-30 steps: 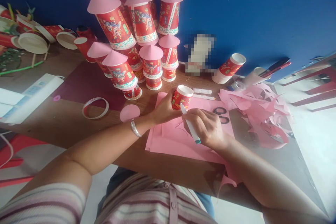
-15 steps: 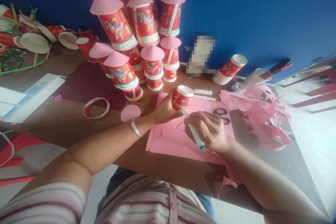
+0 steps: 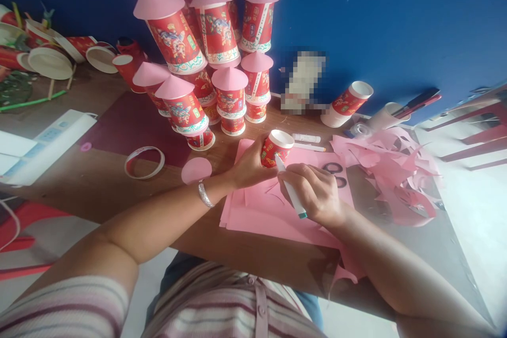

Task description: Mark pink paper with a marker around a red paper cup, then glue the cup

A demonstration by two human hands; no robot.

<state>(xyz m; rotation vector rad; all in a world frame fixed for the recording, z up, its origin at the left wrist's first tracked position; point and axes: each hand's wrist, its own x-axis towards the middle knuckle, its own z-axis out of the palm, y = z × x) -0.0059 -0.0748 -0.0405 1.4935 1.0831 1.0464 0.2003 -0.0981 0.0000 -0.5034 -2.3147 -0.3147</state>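
Observation:
My left hand (image 3: 253, 163) is wrapped round a red patterned paper cup (image 3: 273, 150) with a white rim, tilted slightly above the pink paper sheets (image 3: 257, 208). In my right hand (image 3: 311, 190) is a white marker (image 3: 293, 195) with a green end, gripped like a pen. Its tip meets or nearly meets the cup's front side; I cannot tell whether it touches. Scissors (image 3: 335, 168) lie on the paper just beyond my right hand, their blades hidden. A white capped marker (image 3: 307, 138) and another slim pen (image 3: 312, 147) rest behind the cup.
Stacked red cups with pink paper cones (image 3: 229, 79) stand at the back. Pink paper scraps (image 3: 404, 169) heap up on the right, near a pen holder (image 3: 386, 116). A cup ring (image 3: 144, 162) and a pink paper disc (image 3: 196, 170) lie left. Another red cup (image 3: 350, 100) leans by the wall.
The marker in my right hand has shifted slightly up, bringing its tip higher on the cup. My left hand and the cup have moved only a little.

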